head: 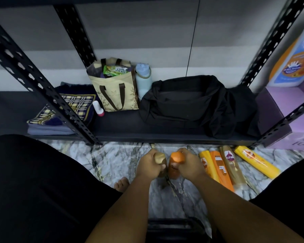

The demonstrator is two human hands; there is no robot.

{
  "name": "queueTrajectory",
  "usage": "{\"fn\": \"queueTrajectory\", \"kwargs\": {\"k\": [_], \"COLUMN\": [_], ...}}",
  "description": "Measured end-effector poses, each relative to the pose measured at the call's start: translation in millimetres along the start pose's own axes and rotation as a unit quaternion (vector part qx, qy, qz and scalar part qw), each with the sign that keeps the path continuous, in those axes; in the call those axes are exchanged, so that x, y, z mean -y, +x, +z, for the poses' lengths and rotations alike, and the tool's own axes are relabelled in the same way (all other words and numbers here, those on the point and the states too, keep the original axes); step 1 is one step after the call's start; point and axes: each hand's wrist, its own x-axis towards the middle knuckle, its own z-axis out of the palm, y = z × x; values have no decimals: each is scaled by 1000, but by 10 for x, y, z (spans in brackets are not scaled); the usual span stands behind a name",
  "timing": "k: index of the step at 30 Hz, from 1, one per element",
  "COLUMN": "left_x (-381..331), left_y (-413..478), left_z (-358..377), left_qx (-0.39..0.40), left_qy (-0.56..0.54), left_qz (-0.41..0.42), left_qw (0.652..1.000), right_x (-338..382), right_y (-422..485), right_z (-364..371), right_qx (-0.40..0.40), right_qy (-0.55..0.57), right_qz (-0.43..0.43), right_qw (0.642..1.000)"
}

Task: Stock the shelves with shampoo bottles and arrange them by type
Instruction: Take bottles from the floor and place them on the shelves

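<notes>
Two shampoo bottles are up off the marble floor (pixel 116 160), one in each fist. The left hand (pixel 148 166) is curled round a gold-brown bottle (pixel 160 158), and the right hand (pixel 189 163) is wrapped round an orange bottle (pixel 177 157). Both bottles have a rounded end poking above the fingers, and they almost touch each other just in front of the bottom shelf (pixel 123 125).

Four more lie flat on the floor to the person's right. A yellow bottle (pixel 206 165), a second orange bottle (pixel 220 171) and a brown bottle (pixel 232 165) lie close side by side. The last yellow bottle (pixel 256 161) is slanted a little apart from them.

From where I stand these look like smooth, stiff plastic, probably full, so moderately heavy and a bit slick in the palm. A grasp round the middle of the body, as both hands have now, seems safer than taking them by an end, where a cap might give. They should survive a knock, though tall, narrow bottles tip easily once stood up.

That lowest board already carries a tote bag (pixel 114 90), a water bottle (pixel 143 79) and a black bag (pixel 188 102), so free room there looks limited.
</notes>
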Motion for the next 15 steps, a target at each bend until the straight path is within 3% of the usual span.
{"fn": "queueTrajectory", "kwargs": {"k": [4,8,15], "left_x": [-167,-519,-1673], "left_y": [54,91,-175], "left_z": [-135,-403,-1098], "left_qx": [-32,-58,-72], "left_qy": [-138,-260,-381], "left_qz": [-8,10,175], "left_qw": [990,964,905], "right_x": [51,380,1339], "right_y": [61,120,-97], "right_z": [-128,-424,-1337], "right_qx": [-82,-104,-151], "right_qy": [130,367,488], "right_qz": [7,-3,-125], "right_qw": [988,924,850]}}
